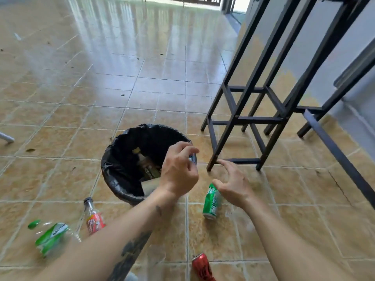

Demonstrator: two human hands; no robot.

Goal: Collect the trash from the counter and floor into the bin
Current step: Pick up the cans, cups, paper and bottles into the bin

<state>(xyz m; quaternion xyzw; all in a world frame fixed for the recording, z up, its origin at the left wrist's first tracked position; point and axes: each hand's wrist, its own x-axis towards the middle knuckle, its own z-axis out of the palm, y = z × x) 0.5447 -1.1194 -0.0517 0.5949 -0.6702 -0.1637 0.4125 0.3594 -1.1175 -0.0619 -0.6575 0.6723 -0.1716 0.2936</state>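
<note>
A round bin with a black liner (113, 169) stands on the tiled floor and holds some trash. My left hand (178, 169) hovers over its right rim with the fingers curled; a small pale blur shows at the fingertips, and I cannot tell if it is a held item. My right hand (233, 183) is spread open just right of the bin, above the top of a green can (211, 201) lying on the floor. A red can (203, 267) lies near the bottom edge. At the left lie a clear bottle with a red label (93, 218) and a crushed green-labelled bottle (50, 236).
Black metal stool frames (243, 118) stand right of the bin, one foot close to my right hand. A loose green cap (34, 224) lies by the crushed bottle. A white leg (6, 136) pokes in at the left edge. Glossy tiles stretch away behind the bin.
</note>
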